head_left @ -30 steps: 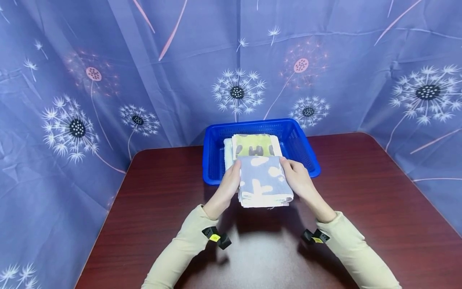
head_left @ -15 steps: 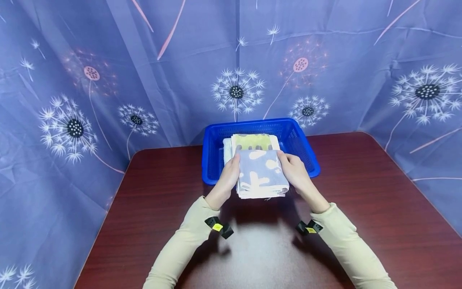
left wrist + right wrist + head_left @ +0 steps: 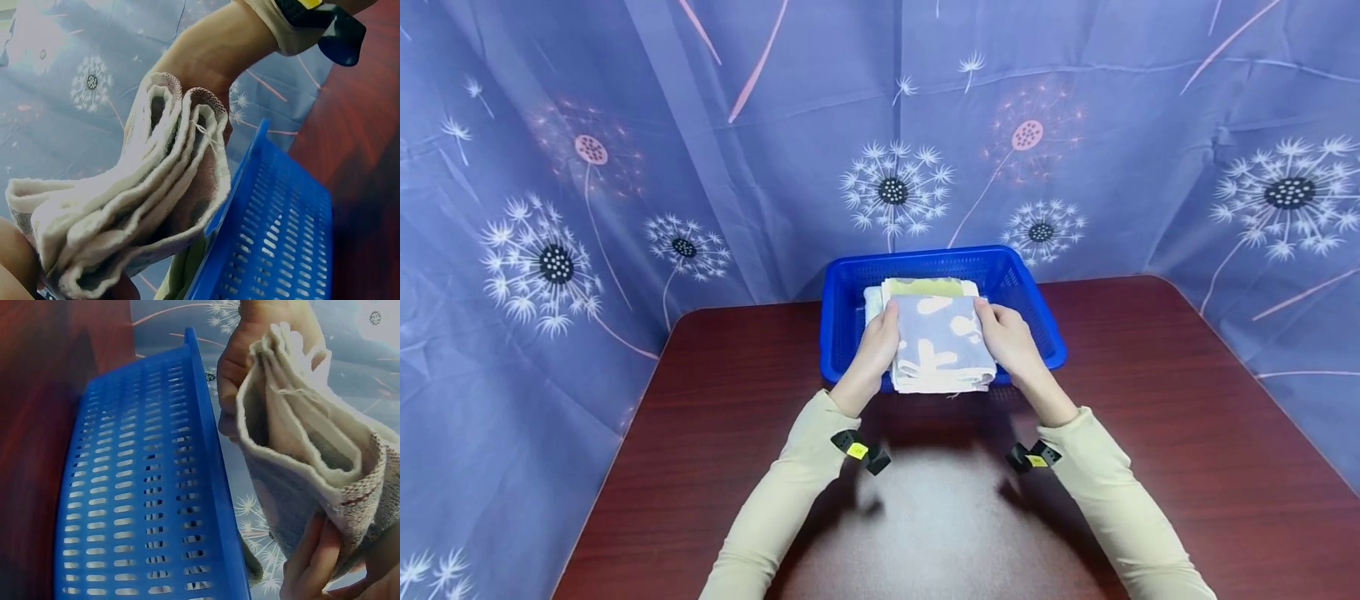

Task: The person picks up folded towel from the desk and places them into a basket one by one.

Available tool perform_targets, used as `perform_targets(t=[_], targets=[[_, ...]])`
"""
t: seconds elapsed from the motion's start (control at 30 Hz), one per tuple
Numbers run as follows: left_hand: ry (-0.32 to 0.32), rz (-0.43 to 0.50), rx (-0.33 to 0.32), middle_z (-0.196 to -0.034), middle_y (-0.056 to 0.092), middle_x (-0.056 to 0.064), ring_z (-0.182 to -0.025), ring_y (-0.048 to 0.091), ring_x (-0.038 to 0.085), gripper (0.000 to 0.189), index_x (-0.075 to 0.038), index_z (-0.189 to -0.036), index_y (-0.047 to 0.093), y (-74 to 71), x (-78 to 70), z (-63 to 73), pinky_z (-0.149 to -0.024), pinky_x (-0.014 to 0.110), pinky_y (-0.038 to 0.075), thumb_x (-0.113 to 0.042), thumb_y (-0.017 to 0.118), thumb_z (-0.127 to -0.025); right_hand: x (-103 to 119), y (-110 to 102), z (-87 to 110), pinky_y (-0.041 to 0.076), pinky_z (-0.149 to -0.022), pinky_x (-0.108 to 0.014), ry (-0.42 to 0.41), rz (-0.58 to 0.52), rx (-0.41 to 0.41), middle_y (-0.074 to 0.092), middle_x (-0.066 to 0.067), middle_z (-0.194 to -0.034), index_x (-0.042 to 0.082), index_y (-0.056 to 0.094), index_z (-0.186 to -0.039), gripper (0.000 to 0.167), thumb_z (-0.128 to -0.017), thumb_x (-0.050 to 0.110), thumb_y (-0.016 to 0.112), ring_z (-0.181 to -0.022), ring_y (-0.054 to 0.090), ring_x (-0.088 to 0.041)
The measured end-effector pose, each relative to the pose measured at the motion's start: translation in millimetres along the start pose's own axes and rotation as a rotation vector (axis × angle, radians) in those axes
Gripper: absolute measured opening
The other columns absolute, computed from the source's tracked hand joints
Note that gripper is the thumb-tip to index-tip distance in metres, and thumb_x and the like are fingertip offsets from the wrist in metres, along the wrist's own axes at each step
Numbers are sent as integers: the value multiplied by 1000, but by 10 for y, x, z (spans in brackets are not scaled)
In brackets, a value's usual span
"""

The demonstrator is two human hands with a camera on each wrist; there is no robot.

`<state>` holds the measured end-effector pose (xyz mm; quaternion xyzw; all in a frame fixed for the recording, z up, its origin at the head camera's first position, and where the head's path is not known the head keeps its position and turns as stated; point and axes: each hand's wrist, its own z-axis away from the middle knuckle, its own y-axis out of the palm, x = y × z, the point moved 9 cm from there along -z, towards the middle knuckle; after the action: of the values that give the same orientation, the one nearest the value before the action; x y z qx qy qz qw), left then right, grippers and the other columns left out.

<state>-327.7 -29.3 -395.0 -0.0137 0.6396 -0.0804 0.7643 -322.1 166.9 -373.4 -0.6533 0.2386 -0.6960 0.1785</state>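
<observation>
A folded grey-blue towel with white shapes (image 3: 943, 337) is held level between both hands, above the front of a blue perforated basket (image 3: 1037, 325). My left hand (image 3: 874, 346) grips its left side, thumb on top and fingers beneath. On the opposite side, my right hand (image 3: 1009, 335) holds it the same way. Both wrist views show the towel's layered, folded edge (image 3: 134, 194), with the basket wall (image 3: 144, 481) close by and lower. Inside the basket lie a folded yellow-green towel (image 3: 928, 286) and a pale towel (image 3: 872, 302), both partly hidden by the held one.
The basket stands at the back of a dark red-brown wooden table (image 3: 745, 392). Behind and beside the table hangs a blue curtain with dandelion prints (image 3: 775, 183). A small black device (image 3: 859, 450) is strapped at each wrist.
Both hands have moved forward with the grey-blue towel, farther over the basket. It covers more of the yellow-green towel than before. The basket has stayed in place.
</observation>
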Motion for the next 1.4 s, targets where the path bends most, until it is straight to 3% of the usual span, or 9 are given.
perform_targets(t=[0.1,0.17,0.3,0.4,0.77,0.9,1.13,1.27,1.4], targets=[[-4,-2,-8,-141,48,14,-136,38,25,60,-8,-147,39,-9,0,-59,-115,41,29,-47,26,-104,27,-1,-37,45,-65,-28,-1,12,-6,61,-14,-92,0,63,-110,58,-102,47,30,-81,57,-22],[-11,-8,-10,-136,50,12,-133,39,23,60,-7,-144,43,-16,3,-89,-115,39,30,-48,25,-104,24,4,-71,45,-64,-28,4,11,-5,61,-14,-91,0,63,-109,57,-102,47,30,-80,57,-21],[-29,-16,-34,-101,50,3,-107,46,18,53,-6,-114,56,-41,-9,-145,-101,36,37,-49,27,-103,15,15,-138,45,-64,-28,15,-3,4,60,-14,-90,0,62,-109,57,-103,46,29,-79,56,-21],[-32,-28,-46,-85,41,2,-90,42,20,47,-9,-87,47,-55,-26,-188,-88,34,37,-49,27,-103,19,20,-189,45,-67,-29,18,-1,6,60,-16,-95,0,62,-112,59,-102,47,28,-84,56,-23],[-12,-46,-28,-64,33,-2,-59,35,12,50,-15,-65,33,-70,-61,-273,-58,26,32,-46,29,-104,34,4,-290,43,-76,-33,22,3,-10,59,-20,-107,-1,62,-114,59,-102,47,29,-96,54,-28],[-3,-60,-55,-80,46,0,-79,46,13,47,-15,-71,43,-103,-109,-279,-72,26,38,-47,32,-103,53,-6,-313,44,-82,-37,30,-6,-10,59,-20,-113,0,60,-121,61,-102,48,29,-100,54,-28],[5,-42,-67,-91,46,4,-91,44,17,46,-10,-76,49,-111,-116,-323,-78,30,37,-44,35,-103,29,37,-352,39,-79,-35,46,-36,9,49,-16,-94,-1,56,-100,54,-103,44,26,-94,48,-27],[10,-32,-85,-105,55,9,-98,45,17,48,-1,-97,64,-136,-98,-343,-87,32,39,-40,37,-103,31,38,-379,39,-91,-39,37,-57,13,54,-19,-113,-3,58,-120,55,-104,39,26,-107,47,-27],[27,-24,-107,-115,57,11,-103,45,17,47,1,-120,63,-164,-105,-355,-93,33,39,-36,40,-103,61,47,-399,35,-108,-41,16,-93,22,48,-20,-141,-3,47,-139,53,-104,34,30,-128,43,-26]])
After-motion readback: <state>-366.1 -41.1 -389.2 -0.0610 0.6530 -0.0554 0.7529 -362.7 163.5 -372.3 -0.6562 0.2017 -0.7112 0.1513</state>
